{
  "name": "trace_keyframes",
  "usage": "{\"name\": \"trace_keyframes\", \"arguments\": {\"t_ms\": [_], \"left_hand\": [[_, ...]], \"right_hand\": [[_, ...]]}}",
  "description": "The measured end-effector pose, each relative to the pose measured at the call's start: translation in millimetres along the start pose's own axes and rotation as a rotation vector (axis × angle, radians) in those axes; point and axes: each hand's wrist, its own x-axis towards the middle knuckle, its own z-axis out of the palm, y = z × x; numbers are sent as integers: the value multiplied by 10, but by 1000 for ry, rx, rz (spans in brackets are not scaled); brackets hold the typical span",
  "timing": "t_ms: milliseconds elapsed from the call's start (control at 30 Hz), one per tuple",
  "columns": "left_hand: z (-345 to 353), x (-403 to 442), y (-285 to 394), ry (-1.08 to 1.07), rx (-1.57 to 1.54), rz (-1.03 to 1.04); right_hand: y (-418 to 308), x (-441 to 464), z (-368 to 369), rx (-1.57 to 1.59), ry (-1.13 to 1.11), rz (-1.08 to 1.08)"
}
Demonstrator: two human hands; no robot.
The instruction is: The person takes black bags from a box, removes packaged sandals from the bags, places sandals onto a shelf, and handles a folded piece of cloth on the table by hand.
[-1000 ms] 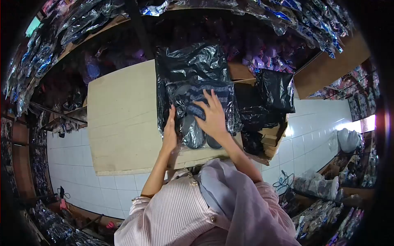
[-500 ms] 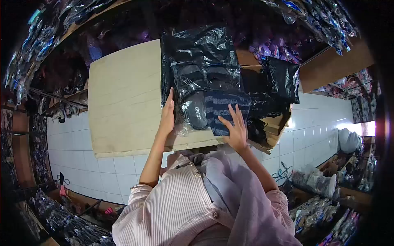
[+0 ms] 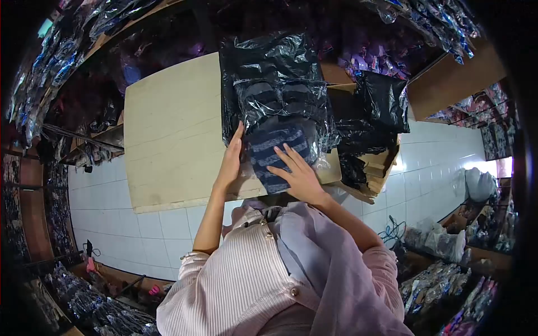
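My right hand [image 3: 300,178] lies flat with fingers spread on a dark blue and grey striped folded cloth [image 3: 276,144]. Beneath the cloth is a pair of dark slide sandals [image 3: 296,101] in clear plastic wrap; the cloth hides most of their lower part. A black plastic bag [image 3: 272,56] lies under the wrapped sandals and extends beyond them. My left hand [image 3: 228,162] rests on its edge along the left side of the bag and sandals, its fingers straight and holding nothing.
The work sits on a cream board table [image 3: 171,131]. To the right stands an open cardboard box [image 3: 381,173] with black plastic packages [image 3: 384,103]. Racks of plastic-wrapped goods surround me, and white floor tiles [image 3: 162,241] show below.
My right hand has moved left with the striped cloth, which now covers the left sandal's sole. The left hand stays nearly in place.
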Motion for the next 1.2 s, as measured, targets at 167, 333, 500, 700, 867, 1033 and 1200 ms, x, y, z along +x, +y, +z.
{"name": "trace_keyframes", "arguments": {"t_ms": [167,333,500,700,867,1033,1200], "left_hand": [[71,-9,-45,-1,48,63],[81,-56,-21,18,7,51],[-21,-81,-96,25,-174,-15],[-251,-158,17,103,-189,-52],[-337,-195,-17,136,-101,-21],[-279,-186,-71,160,-51,-2],[-87,-213,169,121,68,109]], "right_hand": [[329,-494,-51,-44,87,85],[272,-334,-60,-29,356,279],[-21,130,115,55,348,223],[-165,340,434,-34,188,-36],[-227,410,562,-141,170,-109],[-268,370,551,-132,122,-211],[-51,7,246,52,89,-69]]}}
